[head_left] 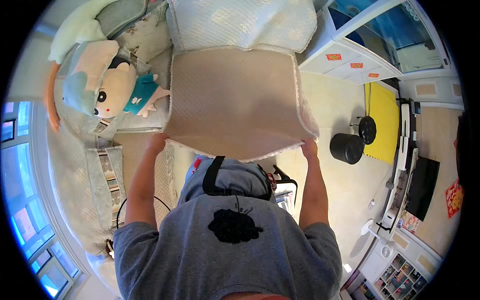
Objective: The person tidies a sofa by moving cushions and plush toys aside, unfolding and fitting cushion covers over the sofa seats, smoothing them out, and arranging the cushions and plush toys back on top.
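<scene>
A quilted beige cover [235, 95] with a lace-like edge stretches over the sofa seat, its near edge lifted and sagging between my hands. My left hand [158, 143] is closed on its near left corner. The near right corner is gripped by my right hand [309, 148]. Both arms are held out wide. Beyond the cover's far edge lies a pale patterned cushion or cover [245, 22]. A plush toy [122, 92] in a green shirt lies on the sofa, left of the cover.
Two black round stools [346, 148] stand on the floor at the right, near a yellow mat [382, 122]. A white cabinet [345, 62] is at the back right. A television [423, 189] is at the far right, and windows [30, 200] are at the left.
</scene>
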